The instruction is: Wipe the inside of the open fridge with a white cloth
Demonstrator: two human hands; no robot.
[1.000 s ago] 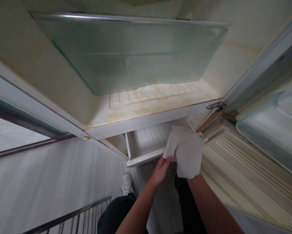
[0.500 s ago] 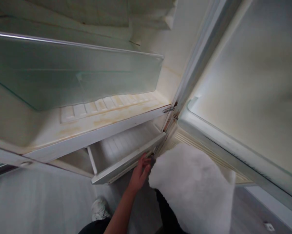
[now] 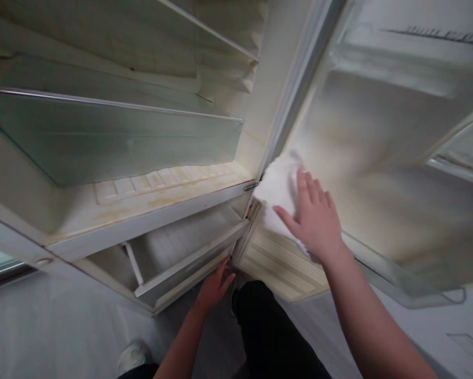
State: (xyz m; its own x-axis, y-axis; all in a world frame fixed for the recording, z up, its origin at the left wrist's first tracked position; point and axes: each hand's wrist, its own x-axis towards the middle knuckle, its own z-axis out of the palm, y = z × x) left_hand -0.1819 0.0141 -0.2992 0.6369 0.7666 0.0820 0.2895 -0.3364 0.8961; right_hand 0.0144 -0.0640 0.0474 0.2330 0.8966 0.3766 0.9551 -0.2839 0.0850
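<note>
My right hand (image 3: pixel 314 220) lies flat on a white cloth (image 3: pixel 276 185) and presses it against the lower inside of the open fridge door (image 3: pixel 382 173), close to the hinge. Lower down, my left hand (image 3: pixel 213 286) touches the front edge of the white bottom drawer (image 3: pixel 189 260), which stands pulled partly out of the fridge. The drawer looks empty. The fridge floor (image 3: pixel 149 202) above it carries yellow-brown stains.
A glass shelf (image 3: pixel 113 134) spans the fridge interior, with another shelf edge higher up. A clear door bin (image 3: pixel 425 287) juts out at the door's bottom right. My dark trouser legs (image 3: pixel 268 331) and a white shoe (image 3: pixel 131 358) show over the grey floor.
The view swung right toward the door. My right hand carried the cloth up from beside the drawer and laid it flat on the door's inner face. My left hand stayed at the drawer front.
</note>
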